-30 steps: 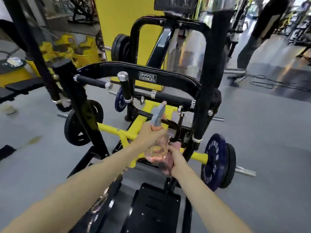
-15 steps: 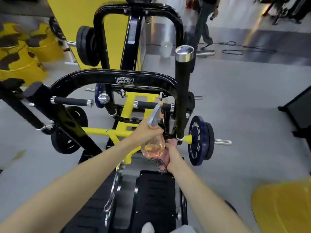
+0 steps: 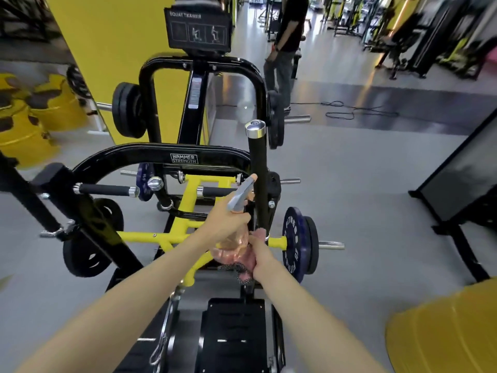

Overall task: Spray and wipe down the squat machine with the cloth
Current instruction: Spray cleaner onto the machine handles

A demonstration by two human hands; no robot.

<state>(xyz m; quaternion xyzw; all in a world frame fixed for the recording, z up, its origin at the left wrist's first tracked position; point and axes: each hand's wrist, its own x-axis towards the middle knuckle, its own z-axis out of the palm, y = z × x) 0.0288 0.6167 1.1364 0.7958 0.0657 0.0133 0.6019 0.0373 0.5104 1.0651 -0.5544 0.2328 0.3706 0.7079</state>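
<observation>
Brought up close to the squat machine (image 3: 161, 154) since a second ago, spray bottle (image 3: 240, 196) gripped in the left hand (image 3: 226, 224) beside its right upright post (image 3: 257, 170), cloth (image 3: 246, 265) bunched in the right hand (image 3: 259, 254) just beneath, spraying likely next.

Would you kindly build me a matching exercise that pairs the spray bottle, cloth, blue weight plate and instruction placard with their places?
1 spray bottle; 2 cloth; 3 blue weight plate; 4 instruction placard.
A on the squat machine peg, right side; B in the left hand; C atop the machine; D in the right hand.
Pairs: 1-B, 2-D, 3-A, 4-C.
</observation>
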